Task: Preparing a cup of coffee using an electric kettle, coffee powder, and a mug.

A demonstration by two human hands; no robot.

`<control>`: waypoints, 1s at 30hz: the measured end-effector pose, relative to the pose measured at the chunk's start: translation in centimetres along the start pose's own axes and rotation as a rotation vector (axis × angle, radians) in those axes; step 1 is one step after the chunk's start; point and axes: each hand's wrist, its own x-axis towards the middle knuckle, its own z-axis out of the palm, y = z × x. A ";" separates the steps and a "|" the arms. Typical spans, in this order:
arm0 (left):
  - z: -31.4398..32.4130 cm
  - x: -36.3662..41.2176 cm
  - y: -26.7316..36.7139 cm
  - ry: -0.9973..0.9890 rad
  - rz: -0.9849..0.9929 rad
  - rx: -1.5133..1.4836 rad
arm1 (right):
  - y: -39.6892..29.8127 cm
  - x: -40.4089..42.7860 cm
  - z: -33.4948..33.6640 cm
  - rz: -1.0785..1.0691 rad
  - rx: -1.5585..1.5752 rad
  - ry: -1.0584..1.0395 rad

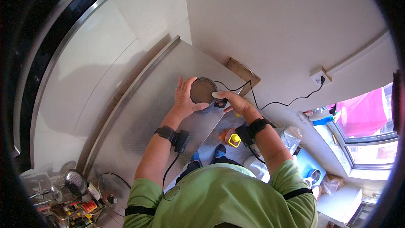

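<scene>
A round kettle-like appliance point(203, 90) with a brown, flat-looking top and a ribbed rim stands on the metal counter point(152, 101). My left hand point(184, 98) clasps its left side, thumb across the near edge and fingers along the far edge. On its right side is a black handle point(221, 103), with my right hand point(235, 101) around it. A white oval piece point(216, 95) shows at my right thumb; whether it belongs to the appliance cannot be told. A black power cord point(250, 83) leads from behind the appliance to the wall socket point(320, 75).
A wooden board point(243, 70) leans at the counter's far right corner. On the floor stands an oil bottle with a yellow cap point(234, 140). A glass lid point(114, 193) and a rack of utensils and seasonings point(71, 196) sit at lower left. Bottles point(322, 118) line the windowsill.
</scene>
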 end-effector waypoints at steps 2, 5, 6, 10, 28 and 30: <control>0.0 0.0 -0.1 0.013 0.020 0.003 | -0.1 0.0 0.0 -0.001 0.002 0.007; 0.1 0.1 -0.2 0.013 0.033 0.005 | -0.1 0.0 -0.1 0.007 -0.032 0.002; 0.2 0.1 -0.3 0.013 0.031 0.005 | -0.2 -0.2 -0.1 0.006 -0.039 -0.011; 0.2 -0.1 -0.5 -0.002 0.002 0.012 | 0.4 0.5 -0.2 -0.021 -0.067 0.000; -0.4 -0.1 0.9 -0.047 -0.072 -0.007 | 0.8 0.7 -0.2 -0.068 -0.082 0.000; -0.4 -0.1 0.8 -0.051 -0.069 -0.006 | 0.8 0.7 -0.2 -0.066 -0.082 0.000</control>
